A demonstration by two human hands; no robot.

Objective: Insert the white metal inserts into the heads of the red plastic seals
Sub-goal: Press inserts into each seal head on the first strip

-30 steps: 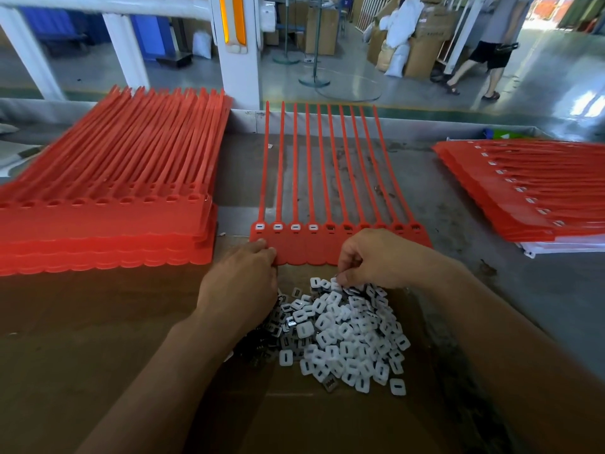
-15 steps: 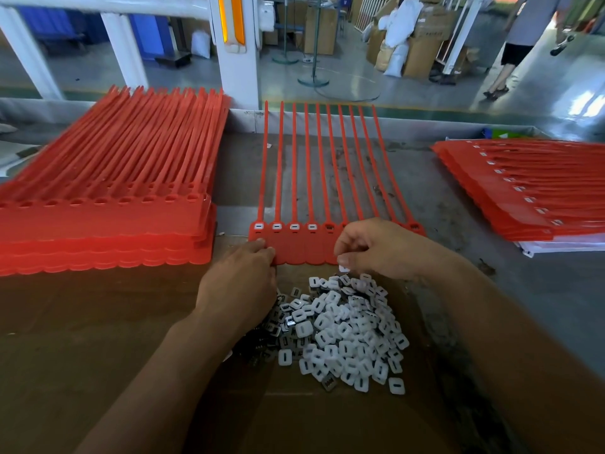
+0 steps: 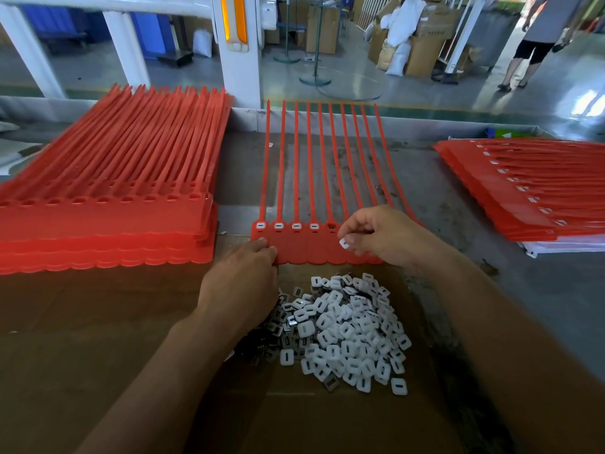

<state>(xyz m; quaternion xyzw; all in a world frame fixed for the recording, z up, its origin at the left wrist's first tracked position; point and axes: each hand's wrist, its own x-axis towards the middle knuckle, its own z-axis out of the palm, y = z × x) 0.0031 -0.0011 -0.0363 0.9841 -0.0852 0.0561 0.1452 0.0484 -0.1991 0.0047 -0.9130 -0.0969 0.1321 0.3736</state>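
On cardboard (image 3: 98,339) atop the grey bench (image 3: 458,204) lie white inserts (image 3: 350,329); cartons (image 3: 422,54) stand beyond.

One head-worn camera looks forward and down along the person's forearms, close over the left hand (image 3: 242,276) and right hand (image 3: 383,237), near enough to show the white insert (image 3: 344,243) pinched in the right. Its wide lens also takes in the workbench (image 3: 442,198) and factory floor (image 3: 393,77) beyond, probably bowing the edges.

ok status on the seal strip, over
Left hand steadies seal strip. Right hand pinches white insert beside empty fifth head; four heads filled. Nothing in the way.
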